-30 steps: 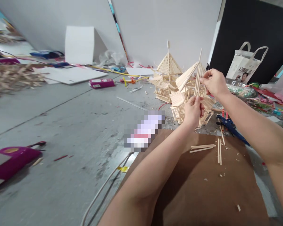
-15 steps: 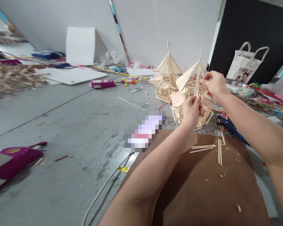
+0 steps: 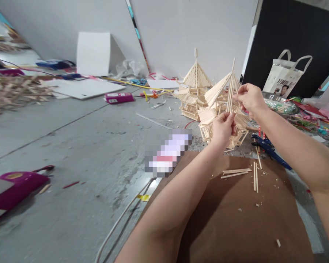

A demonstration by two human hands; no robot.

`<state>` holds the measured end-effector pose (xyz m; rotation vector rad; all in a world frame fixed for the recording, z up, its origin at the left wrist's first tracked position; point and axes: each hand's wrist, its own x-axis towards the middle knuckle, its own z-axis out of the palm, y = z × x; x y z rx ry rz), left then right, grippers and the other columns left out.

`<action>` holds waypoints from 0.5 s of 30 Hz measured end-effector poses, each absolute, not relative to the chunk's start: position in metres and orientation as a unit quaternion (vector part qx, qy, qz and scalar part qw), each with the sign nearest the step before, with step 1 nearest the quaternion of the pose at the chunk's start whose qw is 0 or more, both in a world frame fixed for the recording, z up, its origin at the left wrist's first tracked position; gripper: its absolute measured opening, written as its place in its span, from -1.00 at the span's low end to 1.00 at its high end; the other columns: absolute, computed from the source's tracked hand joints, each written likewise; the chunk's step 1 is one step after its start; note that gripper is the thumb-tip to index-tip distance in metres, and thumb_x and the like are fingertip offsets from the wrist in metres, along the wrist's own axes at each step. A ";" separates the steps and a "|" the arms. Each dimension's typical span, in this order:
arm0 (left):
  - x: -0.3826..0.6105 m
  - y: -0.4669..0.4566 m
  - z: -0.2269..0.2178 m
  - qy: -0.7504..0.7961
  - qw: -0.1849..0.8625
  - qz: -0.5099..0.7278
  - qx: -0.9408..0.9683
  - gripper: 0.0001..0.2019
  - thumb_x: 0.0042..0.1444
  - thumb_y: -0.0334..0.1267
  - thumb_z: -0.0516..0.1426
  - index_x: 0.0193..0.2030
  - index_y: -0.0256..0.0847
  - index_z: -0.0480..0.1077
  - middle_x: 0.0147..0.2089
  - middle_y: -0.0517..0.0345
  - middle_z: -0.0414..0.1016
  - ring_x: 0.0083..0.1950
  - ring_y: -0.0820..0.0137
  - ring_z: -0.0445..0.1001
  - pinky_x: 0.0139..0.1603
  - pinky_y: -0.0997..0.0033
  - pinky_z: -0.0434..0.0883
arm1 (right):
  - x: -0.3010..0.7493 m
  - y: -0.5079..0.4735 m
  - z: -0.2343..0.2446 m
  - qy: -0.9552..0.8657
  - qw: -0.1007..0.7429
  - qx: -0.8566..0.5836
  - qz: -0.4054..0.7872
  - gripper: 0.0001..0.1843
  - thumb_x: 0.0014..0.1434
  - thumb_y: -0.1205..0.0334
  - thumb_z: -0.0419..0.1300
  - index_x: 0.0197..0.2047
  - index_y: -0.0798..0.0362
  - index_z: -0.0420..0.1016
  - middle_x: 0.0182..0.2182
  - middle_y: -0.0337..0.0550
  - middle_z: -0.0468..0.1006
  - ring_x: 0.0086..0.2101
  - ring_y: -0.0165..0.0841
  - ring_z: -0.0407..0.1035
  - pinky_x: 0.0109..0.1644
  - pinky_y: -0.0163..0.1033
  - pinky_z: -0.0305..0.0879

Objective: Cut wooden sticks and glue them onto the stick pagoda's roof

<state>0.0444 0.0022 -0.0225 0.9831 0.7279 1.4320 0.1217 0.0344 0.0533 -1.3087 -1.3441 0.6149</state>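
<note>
A pale wooden-stick pagoda model stands on the grey floor just beyond a brown board. My left hand pinches the lower end of a thin stick that leans against the model's roof. My right hand pinches the same stick near its upper part, fingers closed. A second stick pagoda stands behind and to the left.
Loose sticks lie on the brown board, blue pliers at its right edge. A white tote bag, a metal bowl and bright clutter sit at right. A magenta tool lies at left, a cable nearby.
Both hands have stayed on the stick at the roof, shifting only slightly; my right hand has dropped a little.
</note>
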 end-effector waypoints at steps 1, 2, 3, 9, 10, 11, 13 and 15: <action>0.044 0.002 -0.022 0.313 0.590 0.613 0.422 -0.78 0.07 -0.31 0.05 -0.56 -0.24 0.15 -0.72 0.42 0.16 -0.79 0.68 0.12 -0.79 0.66 0.00 | 0.122 0.035 0.053 -0.570 0.550 -0.552 0.260 -0.68 -0.08 0.56 0.16 -0.53 0.02 0.10 -0.69 -0.46 0.17 -0.80 -0.63 0.01 -0.80 -0.41 -0.11; 0.044 0.002 -0.022 0.312 0.591 0.612 0.423 -0.78 0.07 -0.31 0.05 -0.56 -0.24 0.15 -0.72 0.42 0.15 -0.79 0.68 0.12 -0.79 0.66 0.00 | 0.122 0.035 0.053 -0.571 0.550 -0.551 0.260 -0.68 -0.08 0.56 0.16 -0.53 0.02 0.10 -0.69 -0.47 0.17 -0.80 -0.63 0.01 -0.80 -0.41 -0.11; 0.044 0.001 -0.022 0.311 0.591 0.611 0.425 -0.78 0.07 -0.31 0.05 -0.56 -0.24 0.15 -0.72 0.42 0.15 -0.79 0.68 0.12 -0.79 0.66 0.00 | 0.123 0.035 0.053 -0.572 0.550 -0.551 0.260 -0.68 -0.08 0.56 0.17 -0.53 0.02 0.10 -0.69 -0.47 0.17 -0.80 -0.63 0.01 -0.80 -0.41 -0.11; 0.044 0.002 -0.021 0.320 0.591 0.605 0.427 -0.81 0.07 -0.32 0.05 -0.54 -0.24 0.17 -0.74 0.43 0.13 -0.79 0.67 0.11 -0.78 0.66 0.00 | 0.125 0.035 0.052 -0.579 0.545 -0.548 0.260 -0.69 -0.10 0.52 0.19 -0.52 0.02 0.10 -0.70 -0.48 0.17 -0.78 -0.63 0.01 -0.79 -0.42 -0.10; 0.044 0.002 -0.021 0.324 0.591 0.604 0.425 -0.81 0.06 -0.32 0.05 -0.54 -0.25 0.18 -0.73 0.43 0.14 -0.79 0.67 0.11 -0.77 0.67 0.00 | 0.125 0.035 0.052 -0.579 0.544 -0.548 0.260 -0.69 -0.10 0.52 0.18 -0.52 0.02 0.10 -0.70 -0.47 0.17 -0.78 -0.63 0.01 -0.79 -0.42 -0.11; 0.044 0.003 -0.021 0.327 0.590 0.605 0.423 -0.81 0.06 -0.31 0.06 -0.54 -0.25 0.18 -0.73 0.43 0.15 -0.78 0.68 0.11 -0.77 0.67 0.01 | 0.125 0.035 0.052 -0.578 0.545 -0.549 0.260 -0.69 -0.09 0.51 0.18 -0.52 0.02 0.10 -0.70 -0.47 0.16 -0.78 -0.62 0.01 -0.79 -0.42 -0.11; 0.043 0.003 -0.022 0.329 0.585 0.610 0.422 -0.80 0.05 -0.30 0.07 -0.54 -0.25 0.17 -0.72 0.42 0.15 -0.78 0.68 0.12 -0.77 0.67 0.01 | 0.124 0.035 0.052 -0.574 0.546 -0.552 0.260 -0.70 -0.08 0.49 0.18 -0.52 0.01 0.09 -0.69 -0.46 0.15 -0.78 -0.62 0.00 -0.78 -0.42 -0.12; 0.042 0.004 -0.022 0.326 0.579 0.614 0.426 -0.79 0.05 -0.29 0.07 -0.55 -0.25 0.17 -0.72 0.41 0.16 -0.78 0.68 0.12 -0.77 0.67 0.01 | 0.124 0.036 0.052 -0.571 0.549 -0.553 0.259 -0.70 -0.08 0.49 0.18 -0.52 0.01 0.09 -0.67 -0.44 0.16 -0.77 -0.62 0.00 -0.77 -0.42 -0.12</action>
